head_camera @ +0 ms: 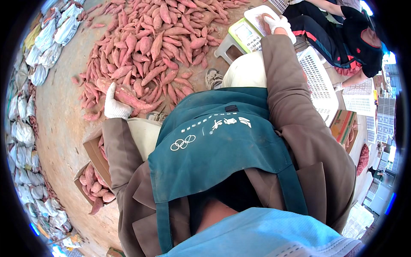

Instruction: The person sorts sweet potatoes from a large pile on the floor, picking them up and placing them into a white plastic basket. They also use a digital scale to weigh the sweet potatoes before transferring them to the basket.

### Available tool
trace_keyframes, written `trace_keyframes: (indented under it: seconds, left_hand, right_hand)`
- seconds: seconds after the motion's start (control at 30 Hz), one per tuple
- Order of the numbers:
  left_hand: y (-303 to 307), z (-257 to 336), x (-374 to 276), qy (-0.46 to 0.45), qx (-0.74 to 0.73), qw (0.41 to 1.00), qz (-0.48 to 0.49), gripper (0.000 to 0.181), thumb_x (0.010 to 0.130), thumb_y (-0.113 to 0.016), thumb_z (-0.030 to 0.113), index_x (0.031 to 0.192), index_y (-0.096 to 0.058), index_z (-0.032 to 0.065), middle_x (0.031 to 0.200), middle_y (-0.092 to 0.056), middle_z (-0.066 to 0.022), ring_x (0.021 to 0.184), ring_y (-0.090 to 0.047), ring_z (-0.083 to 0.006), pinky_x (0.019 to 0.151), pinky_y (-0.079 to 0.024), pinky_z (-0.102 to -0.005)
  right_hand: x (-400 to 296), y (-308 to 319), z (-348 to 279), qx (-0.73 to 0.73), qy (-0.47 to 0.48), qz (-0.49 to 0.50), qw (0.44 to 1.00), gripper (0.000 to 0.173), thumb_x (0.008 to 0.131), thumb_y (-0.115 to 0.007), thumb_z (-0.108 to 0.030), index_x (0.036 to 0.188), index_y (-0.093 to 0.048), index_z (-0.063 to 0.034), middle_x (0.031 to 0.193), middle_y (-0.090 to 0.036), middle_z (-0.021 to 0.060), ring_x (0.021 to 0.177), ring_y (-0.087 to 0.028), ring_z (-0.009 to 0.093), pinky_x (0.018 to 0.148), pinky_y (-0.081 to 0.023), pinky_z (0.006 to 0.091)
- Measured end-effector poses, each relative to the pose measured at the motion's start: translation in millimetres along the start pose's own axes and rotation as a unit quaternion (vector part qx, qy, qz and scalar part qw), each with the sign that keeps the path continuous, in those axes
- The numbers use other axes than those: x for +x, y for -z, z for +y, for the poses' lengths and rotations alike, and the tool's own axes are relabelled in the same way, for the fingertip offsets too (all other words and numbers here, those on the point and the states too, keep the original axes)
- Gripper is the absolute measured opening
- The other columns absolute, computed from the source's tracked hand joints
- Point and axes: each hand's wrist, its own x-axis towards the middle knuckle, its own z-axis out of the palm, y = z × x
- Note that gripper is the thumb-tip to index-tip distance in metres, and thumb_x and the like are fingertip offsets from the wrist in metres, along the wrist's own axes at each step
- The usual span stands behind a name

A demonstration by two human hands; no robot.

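My left hand, in a white knit glove, grips a large pink sweet potato with its thumb along the top. This potato is at the near edge of a big heap of sweet potatoes on the floor. Off to the right, my right hand, gloved in white too, rests at the white tray of a green-edged digital scale. A reddish-brown patch or item lies beside its fingers; whether they hold it, I cannot tell. The scale sits on a grey plastic stool.
Cardboard boxes of sweet potatoes stand by my left side. A white plastic crate is at my right, with another box behind it. Beyond the crate sits a person. Filled plastic bags line the far left.
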Motion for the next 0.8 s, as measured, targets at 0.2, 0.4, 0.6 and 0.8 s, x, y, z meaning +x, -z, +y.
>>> trace_keyframes:
  seconds: [0.2,0.4,0.6,0.8]
  left_hand:
    - [1,2,6,0.013,-0.021,1.0,0.001,0.025,0.089,-0.066,0.022,0.111,-0.062,0.0099,0.109,-0.065,-0.0066,0.104,-0.061,-0.0246,0.095,-0.048,-0.0417]
    - [9,3,12,0.002,-0.029,0.999,-0.022,0.032,0.091,-0.061,0.017,0.122,-0.058,0.0062,0.112,-0.065,-0.0069,0.105,-0.06,-0.0244,0.097,-0.047,-0.0394]
    - [-11,-6,-2,-0.061,-0.03,0.995,-0.069,0.029,0.091,-0.063,0.016,0.117,-0.056,0.006,0.109,-0.064,-0.0093,0.105,-0.061,-0.0263,0.096,-0.049,-0.0445]
    - [-37,-8,-8,-0.041,-0.087,0.984,-0.15,0.035,0.089,-0.065,0.018,0.117,-0.054,-0.0003,0.121,-0.057,-0.0198,0.116,-0.055,-0.0385,0.098,-0.046,-0.0599]
  right_hand:
    - [5,-4,3,-0.012,0.007,-0.016,1.0,0.097,0.064,-0.065,-0.073,0.145,-0.04,-0.0268,0.141,-0.051,0.0066,0.128,-0.051,0.027,0.102,-0.037,0.051]
    - [5,-6,-13,-0.053,0.09,-0.104,0.989,0.099,0.063,-0.075,-0.055,0.145,-0.037,-0.0159,0.129,-0.059,0.0135,0.114,-0.061,0.026,0.095,-0.046,0.0422]
    - [28,-39,-2,0.051,0.079,-0.114,0.989,0.098,0.061,-0.079,-0.024,0.146,-0.032,-0.0079,0.119,-0.062,0.0161,0.102,-0.065,0.025,0.086,-0.052,0.0351]
    - [-42,-16,-71,0.368,0.286,-0.12,0.876,0.083,0.066,-0.084,-0.017,0.138,-0.044,-0.0026,0.121,-0.059,0.0129,0.102,-0.061,0.023,0.087,-0.05,0.034]
